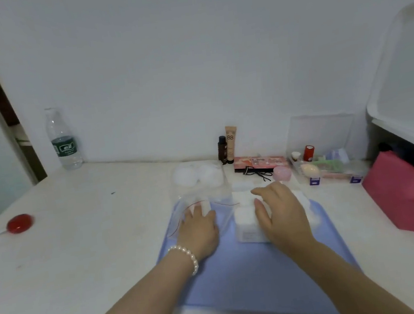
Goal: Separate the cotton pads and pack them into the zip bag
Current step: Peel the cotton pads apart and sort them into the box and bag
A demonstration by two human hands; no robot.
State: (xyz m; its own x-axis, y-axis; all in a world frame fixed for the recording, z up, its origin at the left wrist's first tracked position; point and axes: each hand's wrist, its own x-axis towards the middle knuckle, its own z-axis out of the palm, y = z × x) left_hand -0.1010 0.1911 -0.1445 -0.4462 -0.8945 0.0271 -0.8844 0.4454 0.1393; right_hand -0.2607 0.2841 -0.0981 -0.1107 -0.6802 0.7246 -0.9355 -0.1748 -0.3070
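The left hand (201, 226) lies on the clear zip bag (202, 209), its fingers (205, 207) reaching into or onto the mouth by the red zip line; whether they pinch a pad there I cannot tell; the right hand (281, 215) rests over the white pads (246, 220) just beside the bag, fingers loosely spread and slightly curled, touching the stack rather than clearly gripping it. The likely trouble is the thin, soft pads clinging together, so that several lift at once instead of one; the limp bag mouth may also fold shut under the left hand, and a pad pushed at it would crumple or slide off the blue mat (254, 276); a nudge of the right wrist could topple the stack toward the loose pads behind it. The mat lies on a white worktop (94, 249), slightly marked, set against a plain white wall; a bottle (63, 139) stands far left, a red button (19, 223) near the left edge, cosmetics (229, 146) and a clear box (326, 160) at the back, and a pink sheet (400, 193) on the right.
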